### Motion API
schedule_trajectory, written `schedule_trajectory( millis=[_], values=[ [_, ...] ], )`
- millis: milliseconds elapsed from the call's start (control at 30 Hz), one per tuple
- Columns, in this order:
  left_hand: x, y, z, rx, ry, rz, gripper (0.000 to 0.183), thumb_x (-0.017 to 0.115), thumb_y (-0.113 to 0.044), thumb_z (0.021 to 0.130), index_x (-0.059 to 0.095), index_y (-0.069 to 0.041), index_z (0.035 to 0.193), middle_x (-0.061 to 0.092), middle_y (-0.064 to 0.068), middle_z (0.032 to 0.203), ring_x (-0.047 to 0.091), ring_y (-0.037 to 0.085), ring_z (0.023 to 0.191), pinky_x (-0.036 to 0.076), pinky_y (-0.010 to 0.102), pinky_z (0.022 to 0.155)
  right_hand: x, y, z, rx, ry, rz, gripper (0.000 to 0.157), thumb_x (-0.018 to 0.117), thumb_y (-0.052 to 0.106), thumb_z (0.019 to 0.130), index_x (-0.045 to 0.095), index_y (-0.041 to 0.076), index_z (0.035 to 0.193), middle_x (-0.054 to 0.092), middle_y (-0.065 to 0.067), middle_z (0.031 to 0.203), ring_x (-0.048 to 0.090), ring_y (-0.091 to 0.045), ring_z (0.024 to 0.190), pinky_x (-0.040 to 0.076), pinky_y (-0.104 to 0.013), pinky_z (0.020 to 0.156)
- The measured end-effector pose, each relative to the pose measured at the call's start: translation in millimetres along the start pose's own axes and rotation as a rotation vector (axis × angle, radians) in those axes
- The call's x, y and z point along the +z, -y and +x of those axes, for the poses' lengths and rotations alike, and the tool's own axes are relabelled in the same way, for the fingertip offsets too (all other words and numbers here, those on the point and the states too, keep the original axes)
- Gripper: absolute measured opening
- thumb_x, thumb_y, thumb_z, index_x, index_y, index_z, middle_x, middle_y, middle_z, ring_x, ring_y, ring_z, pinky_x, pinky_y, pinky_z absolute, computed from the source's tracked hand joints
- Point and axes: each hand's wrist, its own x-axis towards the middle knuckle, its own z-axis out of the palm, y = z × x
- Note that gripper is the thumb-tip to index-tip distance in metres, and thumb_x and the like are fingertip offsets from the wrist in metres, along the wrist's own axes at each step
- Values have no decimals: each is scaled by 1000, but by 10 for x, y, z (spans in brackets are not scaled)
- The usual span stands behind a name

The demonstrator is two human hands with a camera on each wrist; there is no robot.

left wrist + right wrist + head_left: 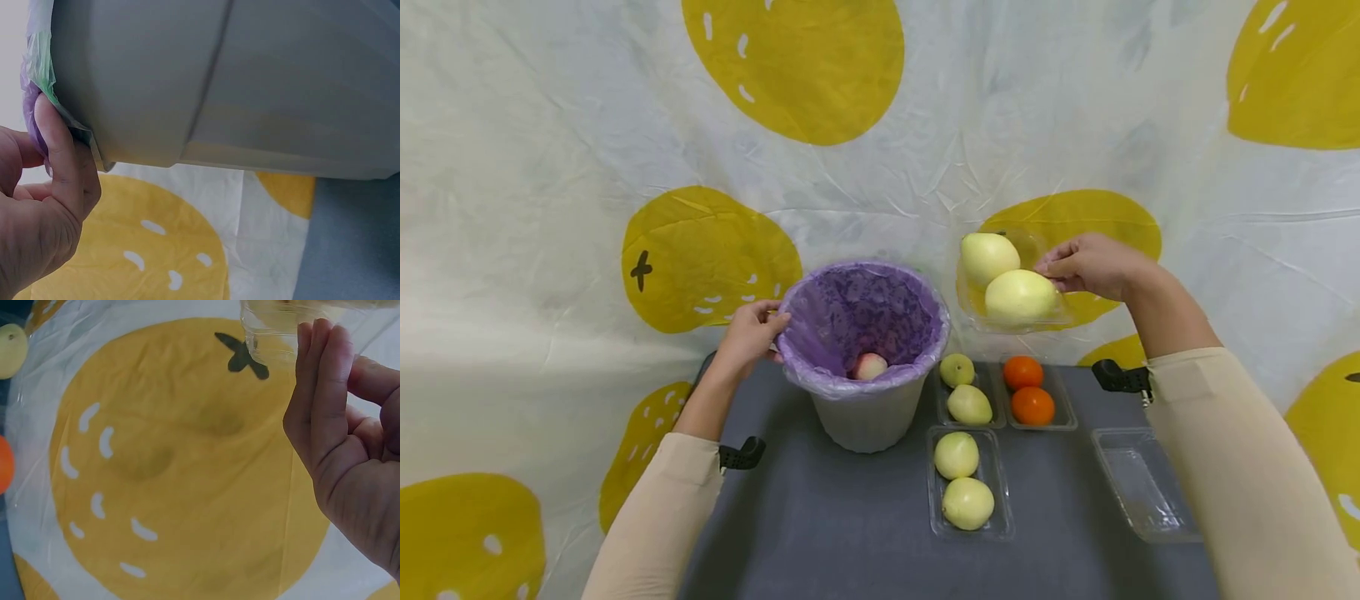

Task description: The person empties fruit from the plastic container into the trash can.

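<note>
A dark grey table point(842, 533) runs back to a white cloth point(572, 108) with yellow prints; over the table's far edge the right hand point(1097, 265) pinches a clear tray point(977, 315) carrying two pale fruits point(1021, 296); the left hand point(751, 332) grips the rim of a purple-lined bin point(865, 417), a pinkish fruit point(869, 366) inside; three trays point(1000, 475) alongside hold greenish and orange fruits point(1032, 406).

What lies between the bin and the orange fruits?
In the head view, a clear tray holding two pale green fruits lies between the bin and the orange fruits.
</note>
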Motion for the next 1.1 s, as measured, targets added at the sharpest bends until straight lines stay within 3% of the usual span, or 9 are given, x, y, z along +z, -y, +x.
schedule_trajectory(
  millis=[200,467,600,733,1100],
  values=[
    [-26,12,16,1,-2,-3,56,57,-20,107,40,2,156,48,8,98,58,12,69,60,25,53,78,250,178,-24,15,-17,20,59,14,106,71,-1,112,67,2,93,64,-9,77,60,-20,74],
    [-27,10,22,3,-2,-9,54,56,-21,108,41,2,155,48,9,99,58,12,71,59,24,52,272,559,442,-71,23,52,16,60,8,104,68,-6,105,68,-3,96,68,-10,78,62,-21,75],
    [-23,2,21,8,-1,-7,54,56,-20,108,42,2,154,49,9,99,58,12,71,60,25,52,409,626,516,-80,9,109,11,62,4,102,65,-6,99,67,-3,89,68,-10,74,62,-21,73],
    [-34,8,10,7,-4,-4,53,56,-20,108,42,2,154,48,9,99,58,12,71,60,26,52,550,696,572,-101,-23,91,12,63,3,101,61,-8,96,66,-3,84,68,-9,71,62,-20,71],
    [-26,35,-44,13,-12,13,54,56,-20,108,41,2,155,50,8,100,58,12,72,60,26,53,911,770,702,-190,-108,85,12,63,-2,99,62,-14,102,70,-10,81,71,-14,67,65,-26,68]
  ],
)
